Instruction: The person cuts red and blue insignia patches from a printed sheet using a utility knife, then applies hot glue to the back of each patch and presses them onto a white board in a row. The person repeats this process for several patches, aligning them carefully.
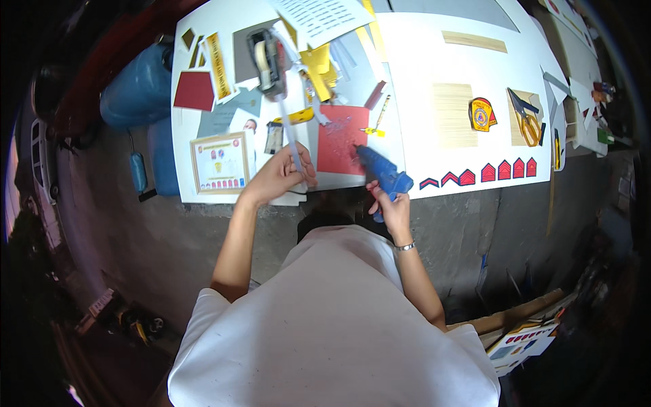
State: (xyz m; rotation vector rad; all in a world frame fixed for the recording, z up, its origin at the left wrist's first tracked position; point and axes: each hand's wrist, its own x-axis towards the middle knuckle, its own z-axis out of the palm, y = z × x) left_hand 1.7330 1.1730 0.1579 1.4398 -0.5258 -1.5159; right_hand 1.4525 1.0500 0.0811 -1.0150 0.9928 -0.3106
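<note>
My right hand (394,209) is wrapped round the handle of a blue glue gun (388,173). Its dark nozzle points away over the right edge of a red sheet (339,139) strewn with small scraps. My left hand (283,173), at the table's near edge, has its fingers curled on a long translucent strip (292,132). That strip runs up to a black tape dispenser (265,62); whether it is tape or a glue stick I cannot tell. Beside the left hand lie a yellow cutter (298,117) and a framed certificate (220,163).
On the white board (420,74) at right lie red-and-blue chevron patches (504,169), a yellow-and-red emblem (481,114) and orange-handled scissors (529,122). Yellow scraps (317,68) and a dark red card (194,91) are at left. A blue drum (137,88) stands beyond the table's left edge.
</note>
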